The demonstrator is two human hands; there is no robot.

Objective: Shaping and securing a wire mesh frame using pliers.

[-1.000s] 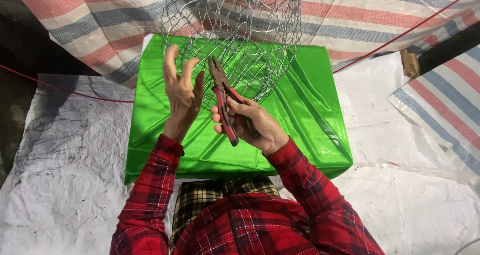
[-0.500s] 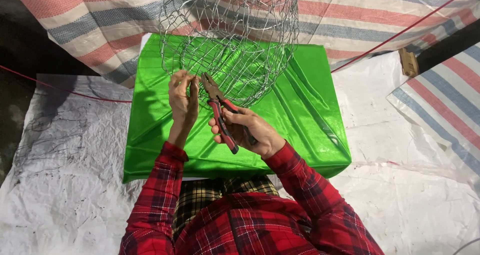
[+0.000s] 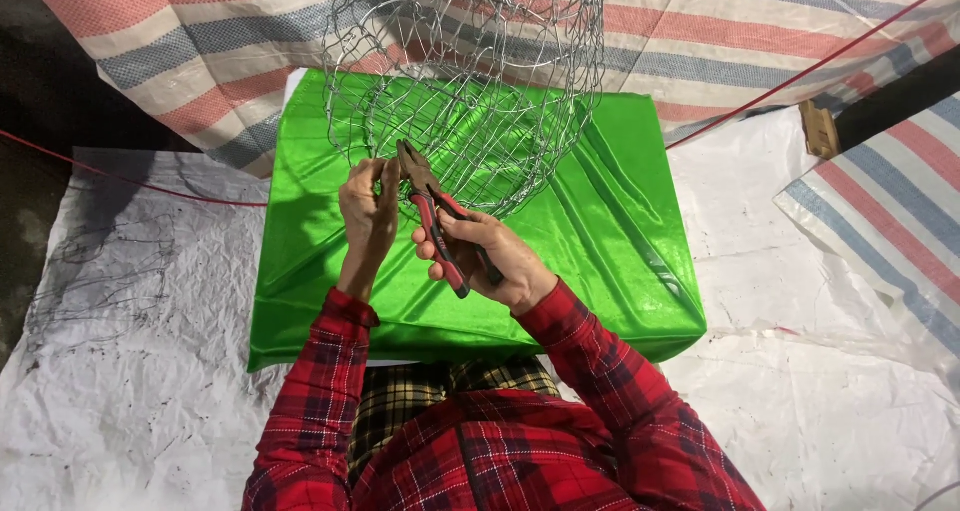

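- Head view, looking straight down on two arms in red plaid sleeves (image 3: 610, 371) over a lap in yellow-and-dark check
- Right hand (image 3: 490, 256) wrapped tight round the red-and-black handles of a pair of pliers (image 3: 435, 216), fingers curled under, thumb on top
- Pliers tilted up and to the left, dark nose touching the near lower rim of a wire mesh basket (image 3: 470, 81); whether the nose is biting a strand cannot be told
- Left hand (image 3: 368, 206) just beside the plier nose, fingertips bent together and pinching a strand of that same rim, wrist angled down toward the body
- Wire mesh basket lying tipped on its side at the far middle of a green shiny cloth (image 3: 620, 231), open mouth facing the wearer, grey hexagon netting with thicker hoops, upper part reaching past the cloth over the tarp
- Green shiny cloth stretched over a low box-like block, creased at the corners, directly ahead of the knees
- Striped tarp (image 3: 200, 41) in red, blue and white behind the block and again at the right edge
- White plastic sheet (image 3: 830, 401) on the ground, wrinkled and speckled with dirt, on both sides of the block
- Thin red cord (image 3: 130, 176) running across the left sheet, another slanting up on the right
- Small brown block (image 3: 818, 129) near the right stripes, well apart from both hands
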